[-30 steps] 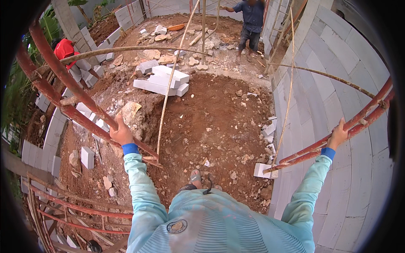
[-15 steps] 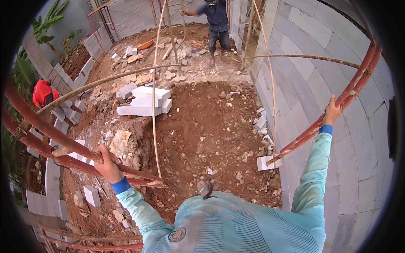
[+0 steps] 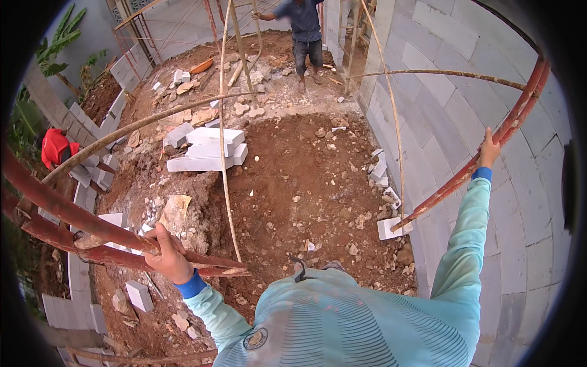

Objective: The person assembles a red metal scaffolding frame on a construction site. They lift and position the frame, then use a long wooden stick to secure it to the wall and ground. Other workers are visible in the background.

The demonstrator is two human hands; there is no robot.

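Observation:
My left hand is wrapped round a red scaffold pipe on the left. A second red pipe runs just below it, and their lower ends come close together over the dirt. My right arm is stretched out, with my right hand closed on the red scaffold pipe at the right. That pipe's foot stands on a white block beside the wall. Thin braces, one of them a long rusty pole, cross between the two sides in front of me.
A grey block wall rises on the right. White blocks are stacked left of the dug soil. Beyond, a person in dark clothes grips a pole; a person in red bends at the left. Rubble lies around.
Both hands keep their hold on the pipes. My left hand appears slightly further right and lower, my right hand slightly higher. The person in red shows more fully.

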